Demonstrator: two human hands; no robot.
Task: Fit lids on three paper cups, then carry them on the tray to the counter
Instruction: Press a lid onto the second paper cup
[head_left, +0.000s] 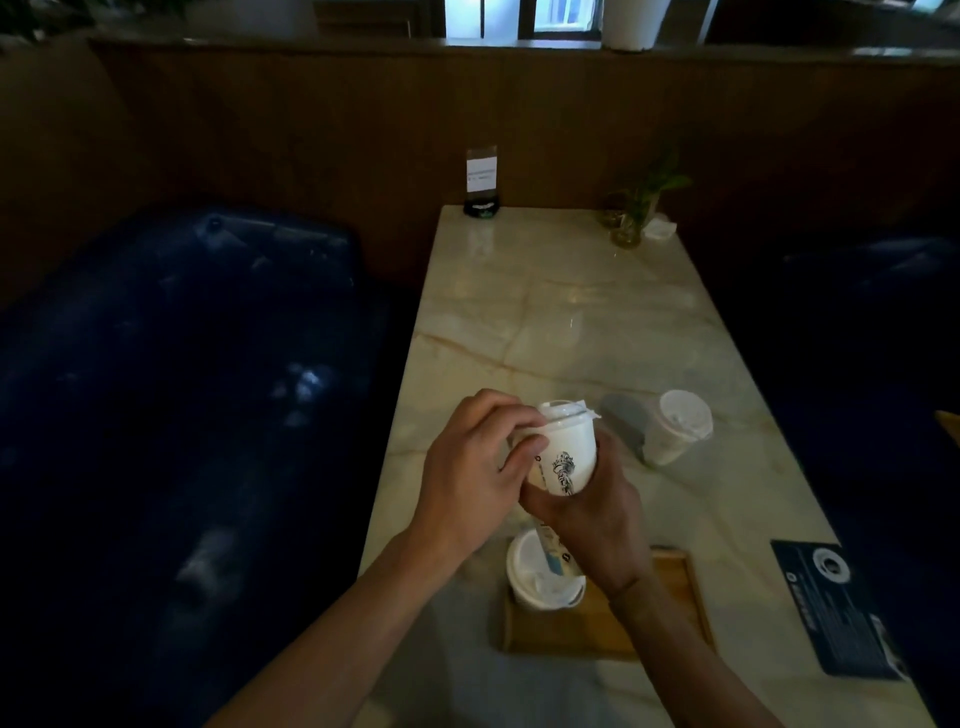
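From the head camera, both hands meet over the marble table (597, 312), and the action sits in the printed paper cup (566, 457) lifted clear of the surface. The right hand (592, 514) wraps the cup's lower body from beneath, fingers curled round it. The left hand (467, 467) is up at the rim, fingers curled, pinching the edge of the plastic lid (563, 411), thumb against the cup wall.

The relation that matters: the cup's long axis leans away from the person, mouth pointing up and forward, base hidden in the right palm. The lid sits on the mouth but appears slightly cocked, its right edge jutting past the rim. The judgement here is that it is not fully seated, and that the next press comes from the left hand, nearer to the rim, while the right steadies.

Below the hands, a second lidded cup (543, 571) stands on the wooden tray (670, 608) at the near edge of the table. A third cup (675, 431) stands to the right on the bare marble, well apart from the tray, lid on.

As for writing: the held cup carries a dark emblem and a line of small print, too small to read. A dark card (831, 608) lies right of the tray, its text illegible. At the far end, a sign holder (482, 179) shows blurred lines, and a small plant in a glass (631, 218) stands near it.
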